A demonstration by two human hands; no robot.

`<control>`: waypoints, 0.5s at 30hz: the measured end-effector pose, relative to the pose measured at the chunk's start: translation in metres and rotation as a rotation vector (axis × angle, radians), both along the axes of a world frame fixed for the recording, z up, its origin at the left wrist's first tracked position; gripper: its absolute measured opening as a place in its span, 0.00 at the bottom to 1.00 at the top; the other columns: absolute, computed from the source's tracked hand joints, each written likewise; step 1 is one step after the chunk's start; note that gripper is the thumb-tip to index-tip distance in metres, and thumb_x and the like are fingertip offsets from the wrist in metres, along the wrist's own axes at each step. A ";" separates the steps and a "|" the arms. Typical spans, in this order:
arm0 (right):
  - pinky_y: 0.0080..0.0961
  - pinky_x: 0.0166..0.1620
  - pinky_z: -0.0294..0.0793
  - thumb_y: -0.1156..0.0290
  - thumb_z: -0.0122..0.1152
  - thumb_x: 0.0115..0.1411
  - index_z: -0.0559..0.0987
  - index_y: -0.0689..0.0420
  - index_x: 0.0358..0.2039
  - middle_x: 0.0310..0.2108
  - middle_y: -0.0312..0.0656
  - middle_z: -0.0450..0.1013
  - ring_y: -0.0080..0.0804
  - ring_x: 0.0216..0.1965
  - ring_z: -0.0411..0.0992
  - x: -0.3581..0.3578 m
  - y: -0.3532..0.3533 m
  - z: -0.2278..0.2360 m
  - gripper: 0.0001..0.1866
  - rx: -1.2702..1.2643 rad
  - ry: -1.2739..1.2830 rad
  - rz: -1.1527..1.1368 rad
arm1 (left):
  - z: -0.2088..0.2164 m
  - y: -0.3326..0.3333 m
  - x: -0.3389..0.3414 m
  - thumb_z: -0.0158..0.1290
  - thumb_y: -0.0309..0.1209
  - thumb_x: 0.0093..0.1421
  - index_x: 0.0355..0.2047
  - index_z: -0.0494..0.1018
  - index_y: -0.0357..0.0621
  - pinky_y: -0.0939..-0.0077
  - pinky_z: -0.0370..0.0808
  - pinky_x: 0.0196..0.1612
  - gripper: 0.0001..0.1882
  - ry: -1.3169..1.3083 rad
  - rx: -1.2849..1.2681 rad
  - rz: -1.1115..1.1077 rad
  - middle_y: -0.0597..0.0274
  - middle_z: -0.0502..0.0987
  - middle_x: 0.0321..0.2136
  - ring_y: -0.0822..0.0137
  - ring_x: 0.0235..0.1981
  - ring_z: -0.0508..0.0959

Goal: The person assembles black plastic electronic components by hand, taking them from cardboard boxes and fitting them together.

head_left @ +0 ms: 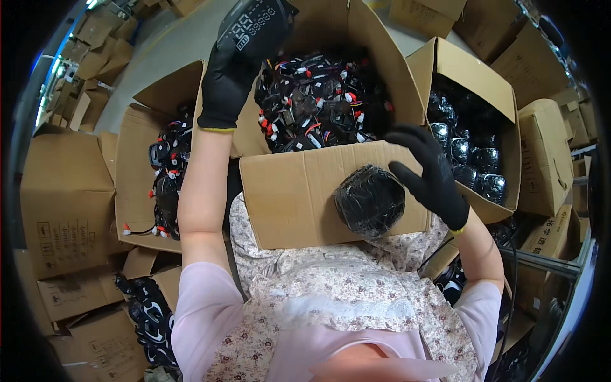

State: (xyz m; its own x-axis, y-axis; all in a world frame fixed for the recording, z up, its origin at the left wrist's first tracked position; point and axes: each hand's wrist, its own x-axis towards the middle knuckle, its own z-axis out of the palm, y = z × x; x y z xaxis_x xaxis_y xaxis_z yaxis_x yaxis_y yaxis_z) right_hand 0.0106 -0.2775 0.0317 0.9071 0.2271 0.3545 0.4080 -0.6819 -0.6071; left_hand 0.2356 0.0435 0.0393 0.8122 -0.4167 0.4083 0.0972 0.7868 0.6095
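Left to right, the handled things: the left hand [230, 86], in a black glove, is raised at the rim of a large carton and closed about a black display unit [253, 30], a flat, dark panel bearing pale segmented symbols; most of the fingers are hidden. To its right, nearer the seated person, a wrapped bundle [370, 201] rests on a cardboard sheet: black, rounded and many-sided, its clear film creased and glossy. The right hand [433, 172], likewise gloved, stands open with fingers spread and nothing in its grasp, its thumb just beside the bundle's upper edge; contact cannot be told.

Surface and room, left to right: printed brown cartons [67, 197] crowd the left side, above which runs a grey floor [156, 41]. An open left carton [133, 181] contains dark units with red and white connectors. The large central carton [398, 76] holds a dense heap of similar wired pieces. Before it, the cardboard sheet [286, 204], plain brown and slightly creased, lies across the lap over a floral apron [344, 280]. An open right carton [474, 57] holds further film-wrapped black bundles; beyond it stand more boxes and a metal rail [554, 262].
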 end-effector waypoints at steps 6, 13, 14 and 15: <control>0.48 0.61 0.62 0.61 0.71 0.46 0.73 0.48 0.55 0.62 0.53 0.61 0.55 0.62 0.61 -0.009 0.035 0.008 0.33 -0.270 -0.146 0.341 | 0.013 -0.008 -0.065 0.45 0.37 0.68 0.64 0.60 0.38 0.57 0.67 0.63 0.27 -0.019 0.152 0.149 0.51 0.69 0.59 0.56 0.59 0.71; 0.59 0.56 0.61 0.54 0.74 0.40 0.71 0.48 0.58 0.60 0.59 0.62 0.66 0.59 0.61 -0.055 0.052 -0.024 0.42 -0.479 -0.087 0.037 | -0.066 -0.006 -0.158 0.51 0.24 0.65 0.54 0.67 0.36 0.75 0.74 0.52 0.17 0.161 0.333 0.413 0.59 0.75 0.49 0.71 0.49 0.76; 0.61 0.56 0.59 0.51 0.75 0.38 0.69 0.50 0.60 0.61 0.61 0.59 0.68 0.59 0.59 -0.058 0.049 -0.025 0.47 -0.410 -0.071 -0.005 | -0.064 -0.012 -0.172 0.51 0.23 0.65 0.53 0.68 0.37 0.75 0.73 0.53 0.16 0.171 0.354 0.464 0.59 0.75 0.49 0.71 0.49 0.75; 0.61 0.57 0.59 0.50 0.76 0.37 0.68 0.49 0.61 0.62 0.61 0.57 0.70 0.59 0.57 -0.063 0.049 -0.030 0.48 -0.359 -0.071 -0.051 | -0.071 -0.014 -0.180 0.50 0.22 0.64 0.55 0.67 0.36 0.74 0.70 0.57 0.18 0.181 0.318 0.443 0.58 0.74 0.51 0.69 0.53 0.73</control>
